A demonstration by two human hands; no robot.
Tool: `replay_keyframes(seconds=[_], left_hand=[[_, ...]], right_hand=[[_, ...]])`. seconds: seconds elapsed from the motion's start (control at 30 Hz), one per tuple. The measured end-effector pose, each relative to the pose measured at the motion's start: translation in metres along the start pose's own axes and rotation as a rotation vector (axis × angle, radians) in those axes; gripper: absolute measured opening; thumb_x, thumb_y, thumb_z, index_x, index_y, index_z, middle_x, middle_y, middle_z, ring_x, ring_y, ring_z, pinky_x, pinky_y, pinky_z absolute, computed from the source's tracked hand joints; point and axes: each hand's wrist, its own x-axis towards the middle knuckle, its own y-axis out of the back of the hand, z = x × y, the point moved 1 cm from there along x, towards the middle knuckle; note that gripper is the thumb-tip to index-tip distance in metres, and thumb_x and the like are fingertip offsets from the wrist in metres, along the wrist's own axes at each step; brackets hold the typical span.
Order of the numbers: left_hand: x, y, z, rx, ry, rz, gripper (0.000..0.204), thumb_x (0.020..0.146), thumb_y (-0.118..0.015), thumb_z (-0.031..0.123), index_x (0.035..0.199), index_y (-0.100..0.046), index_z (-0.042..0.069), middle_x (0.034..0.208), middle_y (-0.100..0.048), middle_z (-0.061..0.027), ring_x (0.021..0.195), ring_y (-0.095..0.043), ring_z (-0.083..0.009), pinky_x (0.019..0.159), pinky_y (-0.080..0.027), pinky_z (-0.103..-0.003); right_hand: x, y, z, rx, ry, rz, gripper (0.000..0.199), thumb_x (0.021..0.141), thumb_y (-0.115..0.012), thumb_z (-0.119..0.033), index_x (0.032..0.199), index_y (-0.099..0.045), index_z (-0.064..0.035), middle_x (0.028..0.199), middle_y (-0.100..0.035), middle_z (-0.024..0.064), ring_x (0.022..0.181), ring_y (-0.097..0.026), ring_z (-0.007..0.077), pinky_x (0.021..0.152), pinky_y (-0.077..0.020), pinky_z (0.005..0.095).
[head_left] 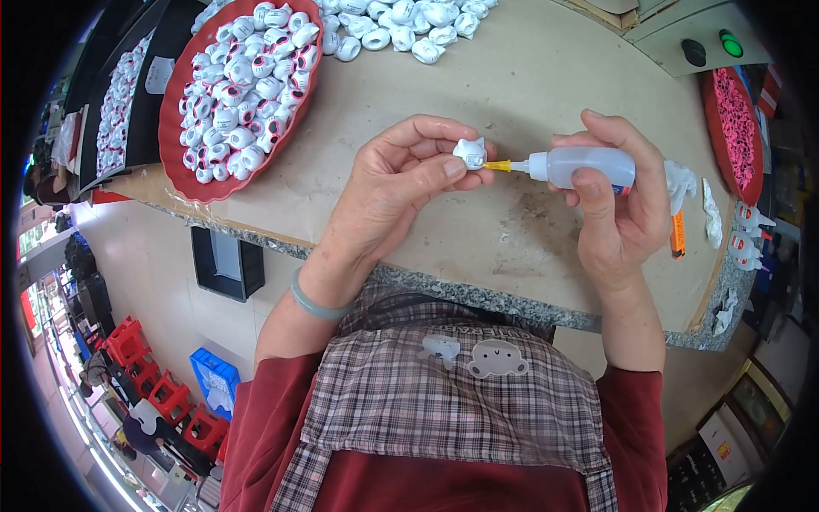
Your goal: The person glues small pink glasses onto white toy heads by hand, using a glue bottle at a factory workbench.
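My left hand [401, 175] pinches a small white figurine piece [470, 153] between thumb and fingers above the table. My right hand [616, 200] grips a clear squeeze bottle [584, 166] lying sideways, its yellow nozzle tip [498, 165] touching the white piece. A grey-green bangle [313, 303] sits on my left wrist. A plaid apron with two small animal patches covers my front.
A red tray [175, 149] full of small white pieces stands at the upper left. Loose white pieces [401, 26] lie at the table's far edge. Another red tray [735, 128] sits at the right, with an orange tool [677, 235] and white parts near it. The beige table [512, 77] has a speckled stone edge.
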Motion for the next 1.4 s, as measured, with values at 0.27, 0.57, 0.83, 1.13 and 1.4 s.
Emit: replay_keyframes(seconds=[0.27,0.57,0.83,1.13,1.4], left_hand=[[-0.0007,0.0009,-0.0004,-0.004,-0.001,-0.006,0.025,0.087,-0.058,0.005,0.111,-0.054,-0.003,0.108,-0.061,-0.0203,0.096,-0.064,-0.0234,0.086,-0.053,-0.029],[-0.0001,0.0005,-0.0001,-0.002,0.001,-0.010,0.026,0.087,-0.058,0.005,0.112,-0.054,-0.003,0.108,-0.061,-0.0211,0.096,-0.064,-0.0230,0.085,-0.053,-0.029],[0.0012,0.0008,-0.0016,0.013,-0.007,-0.023,0.025,0.086,-0.059,0.002,0.110,-0.055,-0.003,0.108,-0.061,-0.0222,0.095,-0.065,-0.0253,0.084,-0.054,-0.029],[0.0011,0.0040,-0.0022,-0.023,-0.006,-0.040,0.026,0.085,-0.060,0.002,0.110,-0.053,-0.004,0.108,-0.061,-0.0221,0.095,-0.065,-0.0272,0.084,-0.055,-0.030],[0.0014,0.0040,-0.0024,-0.039,-0.017,-0.028,0.024,0.085,-0.059,0.001,0.108,-0.053,-0.003,0.109,-0.061,-0.0223,0.096,-0.065,-0.0268,0.084,-0.055,-0.030]], right_hand=[[-0.0006,-0.0001,0.0000,-0.016,-0.013,-0.003,0.034,0.085,-0.066,-0.017,0.111,-0.056,0.0037,0.093,-0.067,0.0114,0.077,-0.068,0.0144,0.061,-0.0522,0.0198],[0.0003,-0.0009,-0.0017,0.003,-0.038,-0.020,0.034,0.085,-0.067,-0.015,0.111,-0.056,0.0034,0.095,-0.066,0.0118,0.078,-0.067,0.0143,0.062,-0.0529,0.0203],[0.0009,-0.0007,0.0000,0.013,-0.019,-0.013,0.034,0.085,-0.066,-0.015,0.112,-0.056,0.0031,0.092,-0.067,0.0120,0.076,-0.067,0.0135,0.061,-0.0527,0.0196],[0.0013,-0.0016,0.0008,-0.015,-0.019,0.032,0.034,0.085,-0.066,-0.015,0.112,-0.056,0.0025,0.085,-0.068,0.0111,0.074,-0.066,0.0124,0.060,-0.0508,0.0182],[0.0013,-0.0003,0.0015,-0.038,-0.010,0.032,0.034,0.085,-0.067,-0.016,0.111,-0.057,0.0023,0.086,-0.068,0.0109,0.074,-0.066,0.0117,0.059,-0.0500,0.0176]])
